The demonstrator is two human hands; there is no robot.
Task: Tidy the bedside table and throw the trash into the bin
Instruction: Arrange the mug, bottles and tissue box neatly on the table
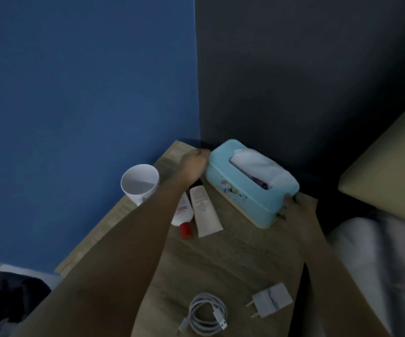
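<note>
A light blue tissue box [242,188] with white tissue poking out sits at the back of the wooden bedside table [233,259], in the corner of the walls. My left hand [194,166] grips its far left end. My right hand [296,210] holds its near right end. Two tubes lie side by side left of the box: a white one with a red cap [184,215] and a plain white one [205,210]. A white cup [139,182] stands at the table's left edge, partly behind my left forearm.
A coiled white cable [207,312] and a white plug adapter [268,300] lie near the table's front edge. A blue wall is on the left, a dark wall behind. A bed with a tan headboard [388,176] and pale bedding [376,259] is on the right.
</note>
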